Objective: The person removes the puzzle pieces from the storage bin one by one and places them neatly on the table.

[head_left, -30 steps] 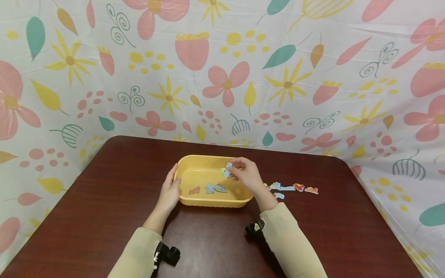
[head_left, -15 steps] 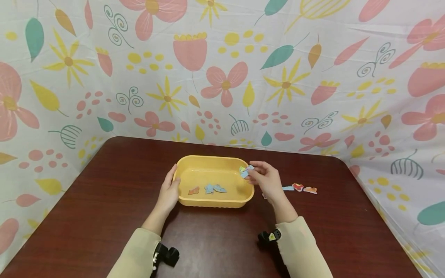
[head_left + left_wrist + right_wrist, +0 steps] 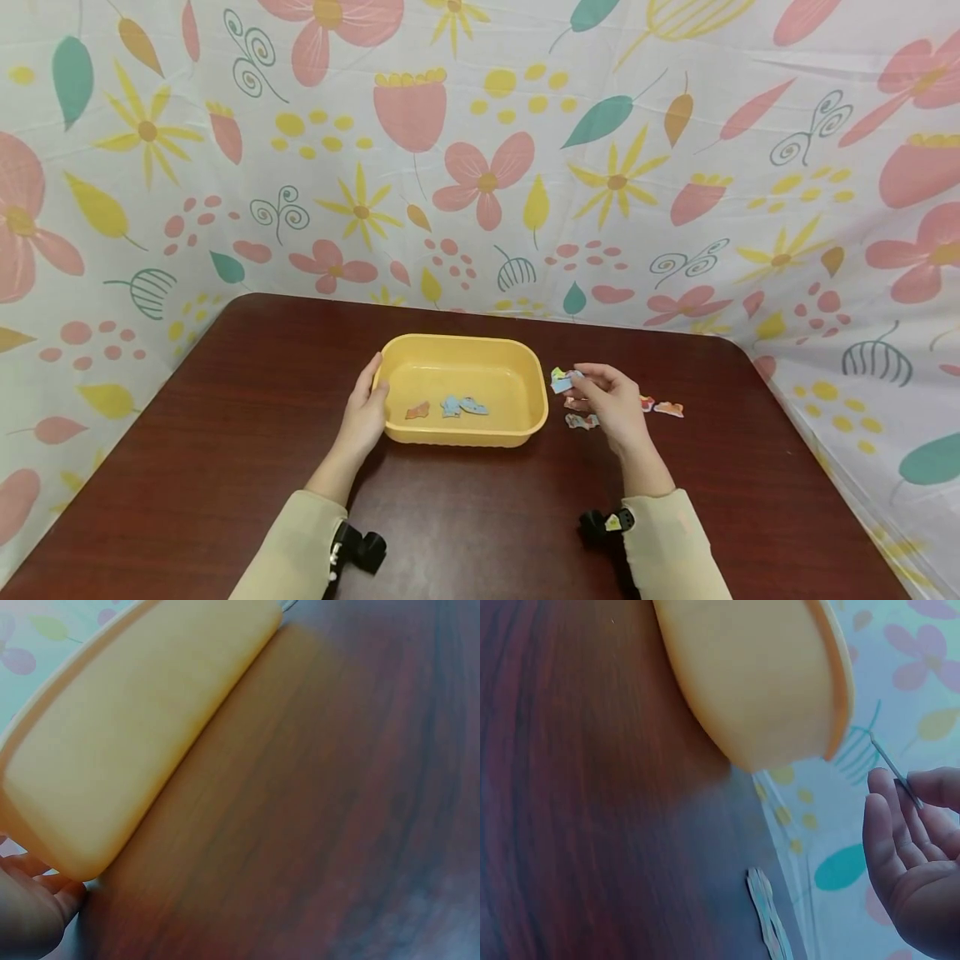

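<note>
A yellow plastic tub (image 3: 461,437) stands on the table. My left hand (image 3: 365,419) grips its left end, with the thumb at the rim; in the left wrist view the fingers (image 3: 52,883) lie against the tub's lower corner. Just beyond the tub's right end, my right hand (image 3: 617,408) pinches a light blue and yellow puzzle piece (image 3: 564,381) between thumb and fingers. The right wrist view shows that piece (image 3: 891,766) edge-on, held above the table. In the tub lie an orange-brown piece (image 3: 417,410) and two blue pieces (image 3: 473,406).
More flat pieces lie on the table right of the tub: a bluish one (image 3: 582,422) below my right hand and an orange one (image 3: 669,409) farther right. My right hand partly hides others. A flower-print cloth (image 3: 480,167) hangs behind the dark table (image 3: 465,517).
My right hand has carried the pinched piece rightward, from above the tub to past its right end. My left hand and the tub have stayed in place.
</note>
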A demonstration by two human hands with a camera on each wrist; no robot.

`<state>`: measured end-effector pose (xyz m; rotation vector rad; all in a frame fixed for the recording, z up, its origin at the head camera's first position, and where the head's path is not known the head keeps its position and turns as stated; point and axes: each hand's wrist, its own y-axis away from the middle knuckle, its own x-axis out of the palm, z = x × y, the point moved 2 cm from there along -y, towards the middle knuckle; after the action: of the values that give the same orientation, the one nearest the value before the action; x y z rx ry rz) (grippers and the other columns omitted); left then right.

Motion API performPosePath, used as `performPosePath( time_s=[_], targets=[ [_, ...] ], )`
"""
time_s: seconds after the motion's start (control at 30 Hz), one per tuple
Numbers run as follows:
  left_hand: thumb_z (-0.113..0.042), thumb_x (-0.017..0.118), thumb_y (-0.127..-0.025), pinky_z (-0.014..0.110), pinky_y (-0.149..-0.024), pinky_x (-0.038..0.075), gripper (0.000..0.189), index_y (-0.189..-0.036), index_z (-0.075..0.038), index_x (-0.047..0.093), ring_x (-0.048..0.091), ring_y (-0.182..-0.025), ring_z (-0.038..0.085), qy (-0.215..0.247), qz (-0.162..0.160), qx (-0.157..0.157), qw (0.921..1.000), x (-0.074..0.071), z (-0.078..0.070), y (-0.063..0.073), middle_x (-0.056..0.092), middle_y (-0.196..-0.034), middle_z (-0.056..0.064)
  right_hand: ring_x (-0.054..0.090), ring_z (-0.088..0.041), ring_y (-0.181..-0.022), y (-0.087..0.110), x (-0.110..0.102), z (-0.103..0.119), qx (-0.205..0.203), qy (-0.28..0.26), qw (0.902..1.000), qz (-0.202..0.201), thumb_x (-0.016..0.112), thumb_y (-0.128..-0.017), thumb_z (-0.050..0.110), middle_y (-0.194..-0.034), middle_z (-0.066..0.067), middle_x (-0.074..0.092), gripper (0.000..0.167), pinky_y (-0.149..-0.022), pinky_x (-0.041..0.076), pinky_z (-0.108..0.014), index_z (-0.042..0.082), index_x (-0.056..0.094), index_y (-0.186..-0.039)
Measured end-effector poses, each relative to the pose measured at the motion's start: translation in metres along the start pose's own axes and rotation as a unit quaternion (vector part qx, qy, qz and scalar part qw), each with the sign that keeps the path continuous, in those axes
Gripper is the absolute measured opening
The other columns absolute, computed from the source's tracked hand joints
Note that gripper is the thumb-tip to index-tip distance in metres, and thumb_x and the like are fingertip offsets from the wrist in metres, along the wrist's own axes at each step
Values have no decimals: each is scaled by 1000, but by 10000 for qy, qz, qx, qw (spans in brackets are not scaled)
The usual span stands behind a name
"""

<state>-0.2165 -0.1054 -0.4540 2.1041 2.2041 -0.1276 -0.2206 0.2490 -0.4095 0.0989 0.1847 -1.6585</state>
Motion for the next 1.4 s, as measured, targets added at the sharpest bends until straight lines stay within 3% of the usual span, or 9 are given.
performPosePath(
  time_s=[0.4,0.8,1.4],
  targets=[
    [-18,34,-103,48,-114,22,50,-152,-19,22,18,-144,27,30,46,-34,10000,2,1,-2,19,-158,2,70,-10,-77,4,-26,-2,205,-213,9994,-157,63,-92,19,-86,12,70,20,-67,57,-31,10,61,-109],
    [-16,35,-102,47,-113,24,51,-151,-21,24,22,-142,27,58,10,-68,10000,1,0,-1,20,-157,4,69,-8,-76,8,-46,-12,206,292,9988,-328,64,-91,24,-85,14,69,24,-68,57,-32,9,63,-110],
    [-14,35,-102,48,-114,23,51,-151,-19,23,18,-143,26,89,18,-8,10000,-1,0,0,19,-158,4,67,-6,-72,16,-78,-32,488,163,9965,-652,67,-89,21,-85,15,69,11,-61,54,-23,19,67,-99]
  ],
)
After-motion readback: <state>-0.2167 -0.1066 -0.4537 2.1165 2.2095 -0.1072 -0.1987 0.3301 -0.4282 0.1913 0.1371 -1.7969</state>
